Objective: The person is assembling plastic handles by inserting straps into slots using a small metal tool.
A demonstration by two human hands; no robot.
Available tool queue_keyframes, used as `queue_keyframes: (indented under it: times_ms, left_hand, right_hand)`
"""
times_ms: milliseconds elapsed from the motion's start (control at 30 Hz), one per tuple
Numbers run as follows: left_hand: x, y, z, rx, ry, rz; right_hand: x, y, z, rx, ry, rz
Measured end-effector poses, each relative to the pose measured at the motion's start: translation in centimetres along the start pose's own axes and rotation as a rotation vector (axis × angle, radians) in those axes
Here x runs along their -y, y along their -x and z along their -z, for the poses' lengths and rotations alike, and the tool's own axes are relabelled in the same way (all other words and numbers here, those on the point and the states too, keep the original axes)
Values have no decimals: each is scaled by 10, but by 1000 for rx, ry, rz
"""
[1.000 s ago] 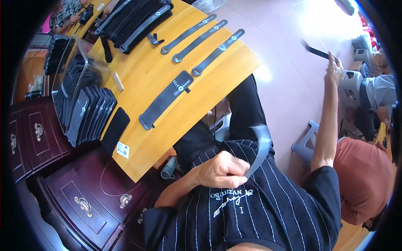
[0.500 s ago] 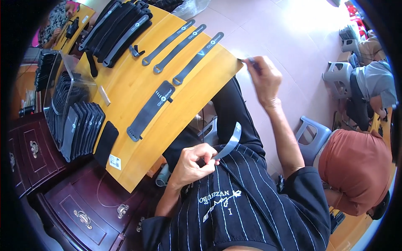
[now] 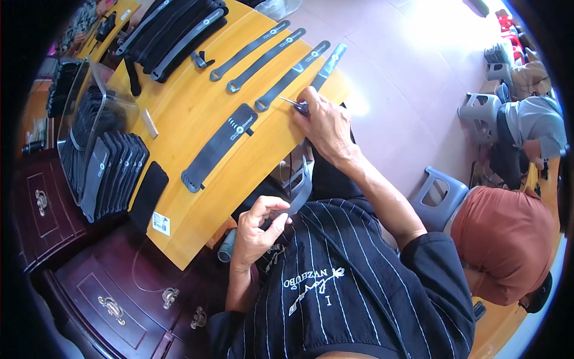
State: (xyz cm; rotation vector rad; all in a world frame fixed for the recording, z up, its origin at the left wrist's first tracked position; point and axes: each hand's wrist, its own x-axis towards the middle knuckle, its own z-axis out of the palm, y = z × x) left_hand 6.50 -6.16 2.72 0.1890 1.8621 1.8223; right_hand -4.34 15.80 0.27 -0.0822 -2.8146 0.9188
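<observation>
My left hand pinches one end of a dark grey strap between thumb and fingers. The strap curves up in front of my striped shirt, past the table's near edge. Over that edge, my right hand is closed on a small tool with a thin metal tip pointing left. Its kind I cannot make out. Just beyond the right hand lies a grey strap, its lower end hidden by the hand. Several similar straps with looped ends rest side by side to its left.
A wide black strap bundle lies mid-table. Stacks of black straps fill the far left, beside a clear bin and a row of folded straps. A dark wooden cabinet stands left; stools and people are at right.
My right hand has moved left and inward from the table corner, the tool now showing in it. A further strap now lies at the row's right end. The left hand's strap has swung more upright.
</observation>
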Motion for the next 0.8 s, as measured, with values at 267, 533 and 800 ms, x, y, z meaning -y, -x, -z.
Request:
queue_keyframes:
  times_ms: [267, 533, 800]
  left_hand:
    - [2, 6, 18, -121, -33, -49]
    - [-21, 14, 43, -201, 42, -99]
    - [-20, 25, 81, -471, 98, 53]
  right_hand:
    - [23, -5, 15, 71, 53, 57]
    - [59, 11, 38, 930, -528, 325]
    - [49, -17, 43, 936, -419, 39]
